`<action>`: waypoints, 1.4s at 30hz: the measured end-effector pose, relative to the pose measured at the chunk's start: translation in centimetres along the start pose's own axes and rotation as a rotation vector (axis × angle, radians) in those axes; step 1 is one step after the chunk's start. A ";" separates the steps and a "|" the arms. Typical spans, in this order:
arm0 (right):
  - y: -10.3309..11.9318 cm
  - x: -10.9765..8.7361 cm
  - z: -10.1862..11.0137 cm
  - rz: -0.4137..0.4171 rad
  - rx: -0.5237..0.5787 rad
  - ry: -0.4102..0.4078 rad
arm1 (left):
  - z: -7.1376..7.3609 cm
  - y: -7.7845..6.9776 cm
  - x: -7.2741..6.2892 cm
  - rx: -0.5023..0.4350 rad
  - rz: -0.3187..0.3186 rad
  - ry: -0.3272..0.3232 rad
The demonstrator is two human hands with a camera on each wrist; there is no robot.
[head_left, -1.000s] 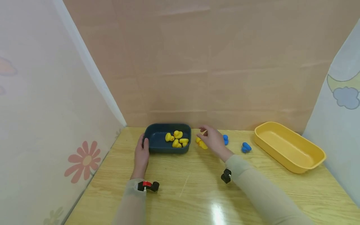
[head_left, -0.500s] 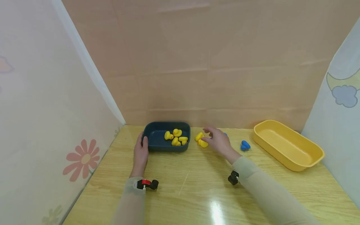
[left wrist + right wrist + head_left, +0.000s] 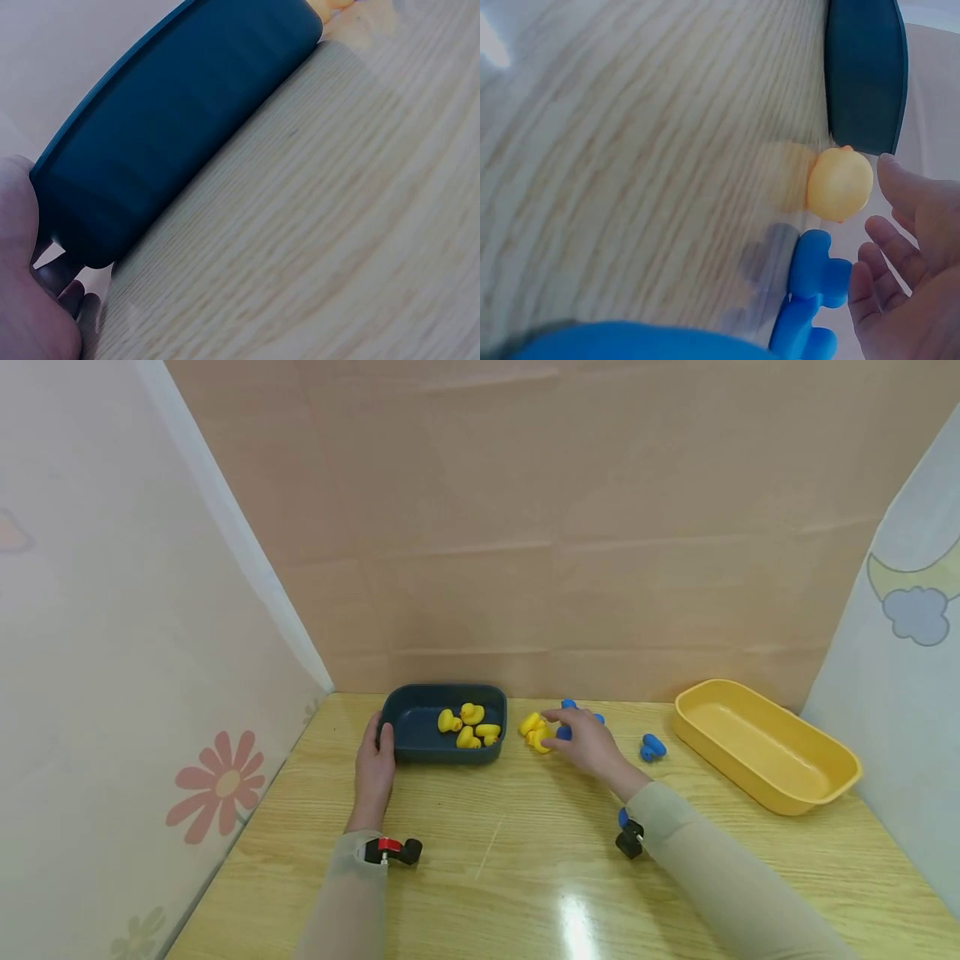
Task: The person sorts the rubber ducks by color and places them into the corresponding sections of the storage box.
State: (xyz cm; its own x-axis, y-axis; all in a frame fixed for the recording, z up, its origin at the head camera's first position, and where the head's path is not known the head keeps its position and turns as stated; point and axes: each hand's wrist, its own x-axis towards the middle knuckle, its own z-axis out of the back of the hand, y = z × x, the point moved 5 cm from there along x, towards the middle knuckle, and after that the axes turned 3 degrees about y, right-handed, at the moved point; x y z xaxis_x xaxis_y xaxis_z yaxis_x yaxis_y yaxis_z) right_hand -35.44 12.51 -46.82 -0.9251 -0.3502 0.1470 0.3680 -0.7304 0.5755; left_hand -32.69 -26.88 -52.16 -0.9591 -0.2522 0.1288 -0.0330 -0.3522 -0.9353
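With the left hand pinching the dark tray at its nine o'clock end, the right hand, spread at three o'clock of the loose yellow ducks, might scatter the neighbouring blue ducks if it closes carelessly

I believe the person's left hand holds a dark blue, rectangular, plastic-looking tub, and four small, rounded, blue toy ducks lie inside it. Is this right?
One thing is wrong: the four small, rounded toy ducks inside are yellow, not blue, as the head view shows. The left hand does hold the dark blue tub.
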 end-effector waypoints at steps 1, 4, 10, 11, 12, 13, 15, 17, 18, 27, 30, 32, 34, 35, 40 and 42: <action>-0.1 0.0 0.0 0.003 -0.001 0.002 | 0.0 0.0 0.0 0.002 0.002 -0.001; -0.2 -0.1 -0.2 0.018 -0.013 0.000 | 0.0 0.0 0.0 0.003 0.004 0.000; -0.4 -0.1 -0.5 0.055 -0.062 -0.011 | 0.0 0.0 -0.1 -0.006 0.008 -0.006; -0.4 0.0 -0.5 0.056 -0.069 -0.012 | 0.1 0.0 -0.1 -0.006 0.010 -0.007; -0.4 0.0 -0.6 0.057 -0.075 -0.012 | 0.1 0.1 -0.1 -0.006 0.013 -0.007; -0.4 0.0 -0.6 0.055 -0.079 -0.011 | 0.1 0.1 -0.1 -0.006 0.013 -0.007; -0.5 0.0 -0.7 0.049 -0.084 -0.009 | 0.1 0.1 -0.1 -0.007 0.013 -0.006; -0.5 0.0 -0.7 0.044 -0.093 -0.007 | 0.1 0.2 0.0 -0.006 0.013 -0.007; -0.5 0.0 -0.7 0.041 -0.097 -0.006 | 0.1 0.1 0.0 -0.007 0.012 -0.008; -0.5 0.1 -0.9 0.061 -0.117 -0.011 | 0.0 0.0 -0.1 -0.005 0.010 -0.010; -0.5 0.1 -0.9 0.075 -0.126 -0.014 | 0.0 0.0 -0.1 -0.006 0.011 -0.008; -0.4 0.1 -0.9 0.085 -0.130 -0.017 | 0.0 0.0 -0.1 -0.007 0.012 -0.004; -0.4 0.1 -0.9 0.093 -0.132 -0.021 | 0.0 0.1 -0.1 -0.012 0.011 -0.001; -0.4 0.1 -0.9 0.096 -0.134 -0.023 | 0.0 0.1 -0.1 -0.013 0.012 0.001; -0.4 0.1 -1.1 0.098 -0.137 -0.024 | 0.1 0.1 -0.1 -0.013 0.003 -0.002; -0.4 0.1 -1.1 0.094 -0.133 -0.021 | 0.1 0.0 -0.1 -0.013 0.000 -0.004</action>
State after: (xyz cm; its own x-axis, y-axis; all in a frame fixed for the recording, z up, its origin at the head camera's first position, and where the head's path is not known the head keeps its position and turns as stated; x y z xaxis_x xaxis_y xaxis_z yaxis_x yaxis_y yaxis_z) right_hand -35.53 12.12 -47.94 -0.8871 -0.4096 0.2128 0.4611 -0.7665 0.4471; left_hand -32.59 -26.95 -52.12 -0.9579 -0.2558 0.1302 -0.0367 -0.3409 -0.9394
